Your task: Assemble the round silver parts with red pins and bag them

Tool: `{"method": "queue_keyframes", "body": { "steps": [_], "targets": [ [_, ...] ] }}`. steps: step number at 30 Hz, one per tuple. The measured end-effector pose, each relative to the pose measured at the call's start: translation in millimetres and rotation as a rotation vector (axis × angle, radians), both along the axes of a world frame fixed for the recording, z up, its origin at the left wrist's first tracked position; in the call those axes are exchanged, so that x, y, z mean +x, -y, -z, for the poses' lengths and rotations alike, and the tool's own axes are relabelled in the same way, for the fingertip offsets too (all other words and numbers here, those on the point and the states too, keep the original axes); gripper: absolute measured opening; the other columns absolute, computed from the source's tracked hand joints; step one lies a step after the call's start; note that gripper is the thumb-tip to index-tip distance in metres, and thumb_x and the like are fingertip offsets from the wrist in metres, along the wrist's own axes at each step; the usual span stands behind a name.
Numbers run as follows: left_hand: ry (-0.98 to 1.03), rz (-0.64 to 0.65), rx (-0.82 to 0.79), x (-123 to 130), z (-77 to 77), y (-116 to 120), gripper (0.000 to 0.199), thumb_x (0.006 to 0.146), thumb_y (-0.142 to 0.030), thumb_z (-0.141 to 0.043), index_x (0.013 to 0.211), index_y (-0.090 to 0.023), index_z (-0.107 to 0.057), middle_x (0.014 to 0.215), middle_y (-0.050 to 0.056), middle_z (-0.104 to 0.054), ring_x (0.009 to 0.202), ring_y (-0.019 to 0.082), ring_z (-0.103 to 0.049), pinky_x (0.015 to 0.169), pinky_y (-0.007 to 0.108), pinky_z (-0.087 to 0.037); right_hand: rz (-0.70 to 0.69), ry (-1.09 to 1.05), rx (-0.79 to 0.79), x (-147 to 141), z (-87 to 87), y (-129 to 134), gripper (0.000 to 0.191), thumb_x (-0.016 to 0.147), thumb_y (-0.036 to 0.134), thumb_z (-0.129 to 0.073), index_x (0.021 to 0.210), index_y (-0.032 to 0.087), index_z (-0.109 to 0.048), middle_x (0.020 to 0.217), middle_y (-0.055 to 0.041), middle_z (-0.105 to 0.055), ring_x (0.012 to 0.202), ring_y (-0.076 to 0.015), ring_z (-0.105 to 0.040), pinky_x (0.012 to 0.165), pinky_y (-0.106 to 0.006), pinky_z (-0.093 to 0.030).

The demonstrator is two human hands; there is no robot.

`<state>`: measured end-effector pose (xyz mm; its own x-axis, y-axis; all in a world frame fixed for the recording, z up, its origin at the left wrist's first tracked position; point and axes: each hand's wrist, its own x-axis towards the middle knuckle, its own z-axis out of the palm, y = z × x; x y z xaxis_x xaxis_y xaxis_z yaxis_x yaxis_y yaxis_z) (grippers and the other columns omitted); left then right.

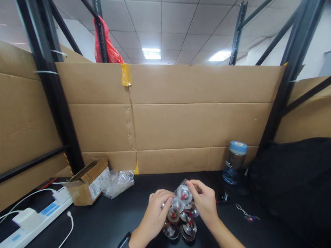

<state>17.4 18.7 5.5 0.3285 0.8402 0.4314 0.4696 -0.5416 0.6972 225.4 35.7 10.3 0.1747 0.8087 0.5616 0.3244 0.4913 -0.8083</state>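
Discs [185, 216] partly hidden | right fingers [192, 188] pinching clear wrap [183, 182] | left fingers [166, 195] touching discs, grip unclear | black fabric [294, 186] cut off

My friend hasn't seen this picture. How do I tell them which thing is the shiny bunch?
Start at the big cardboard wall, then look down to the black table in front. Between the left hand and right hand is the shiny bunch. Unlike the crumpled clear plastic farther left, it's many round, silvery pieces with red bits.
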Motion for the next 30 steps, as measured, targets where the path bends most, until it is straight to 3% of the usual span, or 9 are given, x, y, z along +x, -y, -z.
{"method": "queue_keyframes", "body": {
  "steps": [5,7,9,11,13,17,22,26,30],
  "targets": [
    [0.019,-0.059,0.037,-4,1.0,-3,0.025,0.097,-0.03,-0.051,0.108,-0.027,-0.074,0.116,0.007,-0.072,0.114,0.027,-0.062,0.1,0.043,-0.044,-0.106,-0.29,-0.115,14,-10.2,-11,0.037,0.086,0.053,-0.071,0.088,0.016,-0.07,0.058,0.0001,-0.062,0.041,-0.0123,-0.052,0.039,-0.024,-0.038],
    [0.014,-0.111,0.058,-8,-0.1,-7,0.024,0.094,-0.025,-0.052,0.107,-0.026,-0.072,0.116,0.007,-0.071,0.113,0.027,-0.062,0.098,0.043,-0.045,-0.135,-0.358,-0.109,24,-21.0,-13,0.037,0.083,0.052,-0.075,0.088,0.016,-0.068,0.058,0.0008,-0.061,0.042,-0.0133,-0.055,0.039,-0.023,-0.041],
    [0.016,-0.165,0.083,-13,-3.0,-10,0.023,0.092,-0.022,-0.052,0.105,-0.025,-0.071,0.115,0.007,-0.071,0.112,0.027,-0.062,0.097,0.044,-0.046,-0.098,-0.428,-0.034,32,-33.3,-13,0.037,0.082,0.05,-0.077,0.09,0.016,-0.066,0.06,0.0001,-0.063,0.046,-0.0143,-0.058,0.043,-0.024,-0.046],
    [0.038,-0.208,0.116,-19,-6.5,-14,0.022,0.091,-0.021,-0.051,0.102,-0.024,-0.07,0.112,0.008,-0.07,0.11,0.027,-0.062,0.096,0.045,-0.046,0.054,-0.501,0.139,34,-42.8,-13,0.036,0.082,0.048,-0.077,0.094,0.017,-0.065,0.065,-0.0008,-0.066,0.054,-0.0146,-0.062,0.05,-0.025,-0.051],
    [0.069,-0.24,0.144,-25,-8.8,-18,0.02,0.091,-0.021,-0.051,0.099,-0.023,-0.07,0.109,0.008,-0.07,0.109,0.027,-0.063,0.097,0.045,-0.046,0.041,-0.427,0.177,28,-45.7,-13,0.035,0.082,0.05,-0.077,0.091,0.017,-0.066,0.07,-0.0028,-0.068,0.059,-0.0157,-0.065,0.056,-0.027,-0.054],
    [0.181,-0.251,0.113,-34,-7.1,-23,0.022,0.094,-0.027,-0.053,0.113,-0.023,-0.065,0.118,0.009,-0.068,0.112,0.026,-0.062,0.1,0.044,-0.045,-0.352,-0.188,-0.094,9,-34.4,-12,0.034,0.083,0.048,-0.077,0.086,0.017,-0.066,0.071,-0.0031,-0.068,0.055,-0.016,-0.065,0.054,-0.027,-0.053],
    [0.307,0.026,-0.078,-28,-2.5,-19,0.051,0.095,-0.035,-0.06,0.143,-0.028,-0.045,0.141,0.011,-0.059,0.125,0.024,-0.059,0.105,0.041,-0.042,-0.479,-0.142,-0.255,0,-12.5,-8,0.03,0.088,0.047,-0.072,0.094,0.017,-0.067,0.076,-0.0017,-0.066,0.055,-0.0122,-0.061,0.052,-0.024,-0.049],
    [0.262,0.105,-0.141,-21,0.5,-17,0.042,0.092,-0.03,-0.065,0.132,-0.024,-0.053,0.106,0.005,-0.072,0.099,0.02,-0.068,0.089,0.033,-0.048,-0.57,-0.079,-0.376,-6,3.0,-7,0.034,0.089,0.049,-0.069,0.099,0.017,-0.066,0.068,0.0002,-0.064,0.051,-0.0113,-0.055,0.048,-0.022,-0.043],
    [0.264,0.063,-0.159,-34,-1.5,-27,0.034,0.094,-0.031,-0.06,0.126,-0.022,-0.055,0.09,0.002,-0.069,0.077,0.016,-0.067,0.071,0.027,-0.05,-0.487,0.187,-0.338,3,-1.6,-15,0.035,0.095,0.049,-0.059,0.112,0.02,-0.066,0.076,-0.0009,-0.065,0.06,-0.0142,-0.06,0.056,-0.025,-0.046]
  ]
}}
